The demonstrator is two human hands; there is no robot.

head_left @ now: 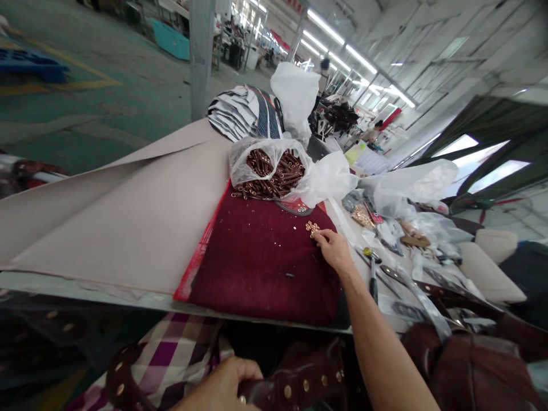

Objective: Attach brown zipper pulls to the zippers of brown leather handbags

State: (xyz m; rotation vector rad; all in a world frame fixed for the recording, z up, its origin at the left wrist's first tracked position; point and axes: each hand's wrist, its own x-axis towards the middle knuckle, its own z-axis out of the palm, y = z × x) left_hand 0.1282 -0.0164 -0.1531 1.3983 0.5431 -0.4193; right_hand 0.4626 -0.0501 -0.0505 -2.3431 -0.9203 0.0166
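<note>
At the bottom edge, my left hand [233, 379] is closed round a dark brown leather strap [308, 379] set with gold-coloured studs. My right hand [334, 246] reaches over a maroon ribbed cloth [261, 257], its thumb and fingertips pinched together at the edge of a small pile of gold-coloured metal fittings [312, 228]. A fitting appears to be between those fingertips, though they partly hide it. Behind the cloth's far side, a clear plastic bag [240, 157] lies open, full of short brown leather tabs [274, 174] with metal ends.
A hammer [373, 274] lies right of the cloth. Beyond it are plastic bags [406, 188] and small gold pieces [362, 216]. Brown leather bags [483, 365] crowd the lower right. Grey-beige sheeting [141, 228] covers the table's left; striped rolled material [240, 111] stands behind.
</note>
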